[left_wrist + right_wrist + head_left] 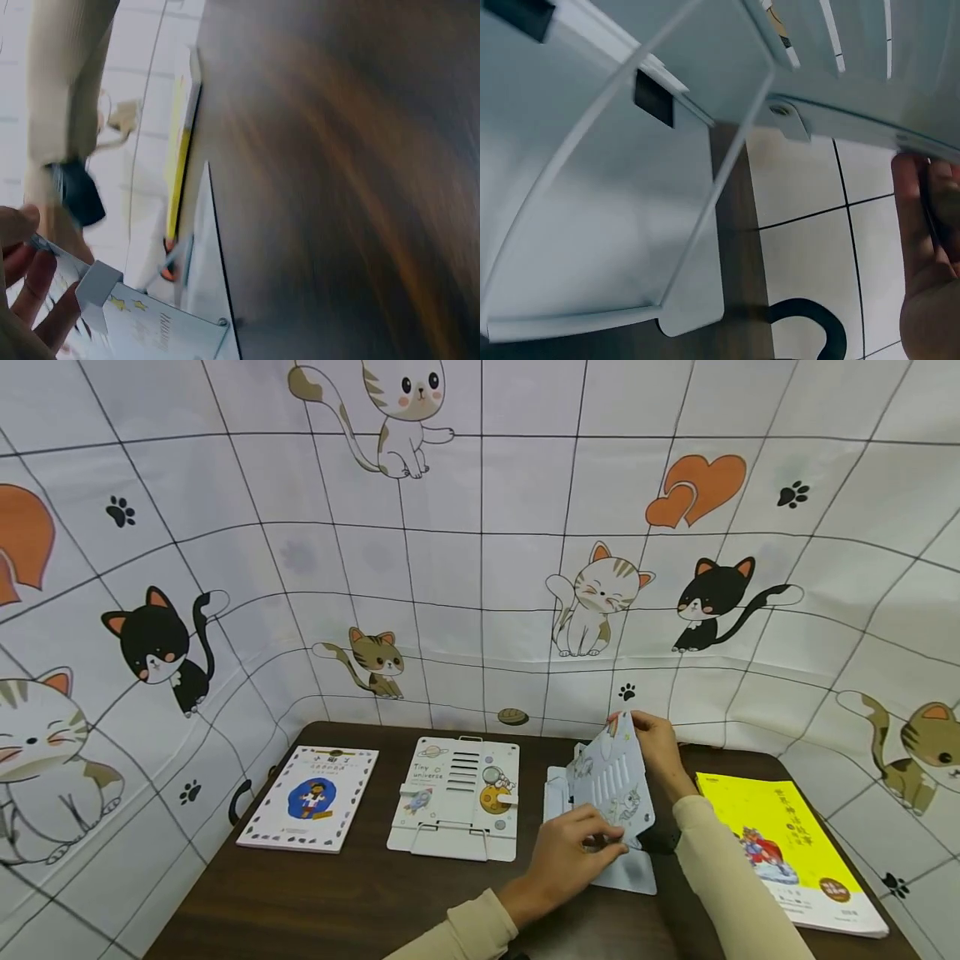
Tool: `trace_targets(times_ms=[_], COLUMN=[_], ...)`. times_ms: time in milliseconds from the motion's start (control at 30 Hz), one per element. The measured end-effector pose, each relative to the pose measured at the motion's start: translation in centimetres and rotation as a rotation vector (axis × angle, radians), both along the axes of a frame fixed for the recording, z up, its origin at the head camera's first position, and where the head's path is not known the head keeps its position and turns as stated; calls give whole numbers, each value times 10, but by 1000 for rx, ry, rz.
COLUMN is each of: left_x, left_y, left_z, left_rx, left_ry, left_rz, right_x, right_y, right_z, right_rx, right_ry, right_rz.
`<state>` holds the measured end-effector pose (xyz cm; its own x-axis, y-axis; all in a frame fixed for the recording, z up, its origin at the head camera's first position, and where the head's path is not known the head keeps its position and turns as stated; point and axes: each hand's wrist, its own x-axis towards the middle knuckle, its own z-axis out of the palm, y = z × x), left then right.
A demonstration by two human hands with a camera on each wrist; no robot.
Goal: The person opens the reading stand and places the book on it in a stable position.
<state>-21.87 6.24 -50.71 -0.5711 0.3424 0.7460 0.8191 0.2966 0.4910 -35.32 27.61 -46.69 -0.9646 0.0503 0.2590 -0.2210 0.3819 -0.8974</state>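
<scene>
I have the left hand (566, 852) with fingers pinching the near edge of the white book stand (611, 777), right hand (660, 752) fingers gripping its top edge. Stand's panel is raised above its base on the table (337, 902), between the flat "Tiny universe" stand (461, 802) and yellow book (750, 810).

It's a small study corner, to my eye, though whether in a home or a school I can't tell: the dark wood-grain tabletop (300, 902) backs onto a white gridded wall sheet (517, 568) printed with cartoon cats (600, 597), orange hearts (708, 493) and paw prints (789, 499), and it carries a white book (311, 797), a yellow book (765, 810), a stand lettered "Tiny universe" (453, 797) and a second decorated stand (607, 777)
</scene>
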Motion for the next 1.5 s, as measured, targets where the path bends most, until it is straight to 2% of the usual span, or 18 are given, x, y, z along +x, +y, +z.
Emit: trace_targets(times_ms=[100,200,300,367,467,633,733,900,1000,1133,1233,1333,1400,1500], left_x=[3,1,-6,-11,-23,-53,-72,-97,-107,-114,-119,-121,-121,-118], left_y=[7,9,4,-1,-11,-17,-17,-13,-9,-2,3,9,13,18], left_z=[-1,-3,-1,5,17,29,34,42,45,44,42,42,43,46], left_rx=[-18,-24,-42,-32,10,73,119,145,134,77,-21,-97,-126,-167], left_ry=[-2,-16,-46,-102,-217,-371,-481,-621,-672,-695,-650,-623,-634,-667], left_rz=[19,20,-2,-25,-30,26,16,19,34,44,67,73,56,30], right_x=[1,4,8,13,25,63,92,135,156,178,190,196,198,197], right_y=[-3,-3,1,4,8,7,2,-12,-25,-39,-45,-50,-53,-57], right_z=[5,9,13,12,7,-3,-4,-7,-10,-16,-23,-27,-28,-27], right_rx=[-3,22,107,148,141,4,-71,-48,-73,-212,-295,-334,-329,-277], right_ry=[-10,-30,-31,-17,10,6,-13,-45,-58,-36,33,79,68,1], right_rz=[55,68,30,-19,-102,-223,-263,-318,-292,-196,-118,-61,-64,-125])
